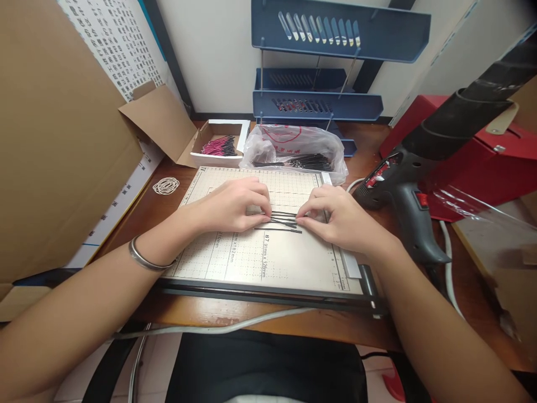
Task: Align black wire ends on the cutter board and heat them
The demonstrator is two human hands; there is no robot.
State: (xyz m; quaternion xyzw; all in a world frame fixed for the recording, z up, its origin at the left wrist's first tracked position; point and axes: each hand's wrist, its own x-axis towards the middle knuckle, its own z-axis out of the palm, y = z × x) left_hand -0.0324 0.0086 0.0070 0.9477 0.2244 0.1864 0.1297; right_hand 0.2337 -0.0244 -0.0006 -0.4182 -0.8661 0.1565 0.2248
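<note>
Several thin black sticks lie roughly side by side on a cream paper-cutter board printed with a grid and paper sizes. My left hand is closed at their left ends, thumb and fingers pinched together. At the right ends, my right hand pinches with thumb and forefinger. One stick rests a little nearer to me, apart from the others. The fingers partly hide the stick ends.
Behind the board are a carton of pink-and-black thin pieces and a plastic bag of black sticks. A rubber-band bundle lies left. A black heat gun and red box stand right; a blue rack stands behind.
</note>
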